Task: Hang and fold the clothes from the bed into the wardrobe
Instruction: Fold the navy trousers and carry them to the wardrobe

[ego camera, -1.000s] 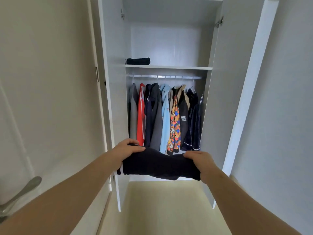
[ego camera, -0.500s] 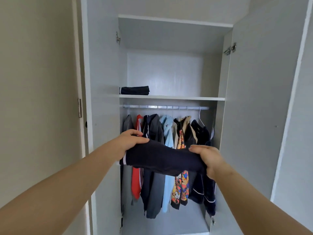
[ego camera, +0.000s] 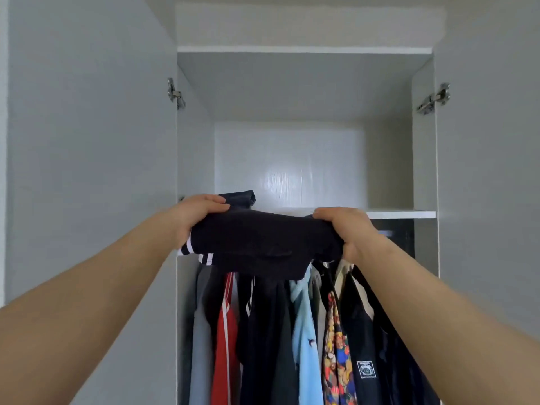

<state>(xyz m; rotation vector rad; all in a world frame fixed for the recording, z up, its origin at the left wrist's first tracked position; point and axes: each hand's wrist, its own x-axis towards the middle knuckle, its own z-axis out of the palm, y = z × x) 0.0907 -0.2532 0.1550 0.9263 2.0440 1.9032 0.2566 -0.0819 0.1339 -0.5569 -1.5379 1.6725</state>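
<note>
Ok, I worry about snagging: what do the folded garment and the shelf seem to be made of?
Folded garment: soft matte dark knit, probably cotton; it sags and creases, with white-striped trim. Shelf: likely laminated board, smooth white, faintly glossy; its edge is flat and square.

The held garment and left hand mostly hide a dark folded item.

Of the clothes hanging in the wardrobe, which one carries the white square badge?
The black jacket near the right end, hanging just right of the colourful cartoon-print garment. None of the other hanging clothes shows a badge.
</note>
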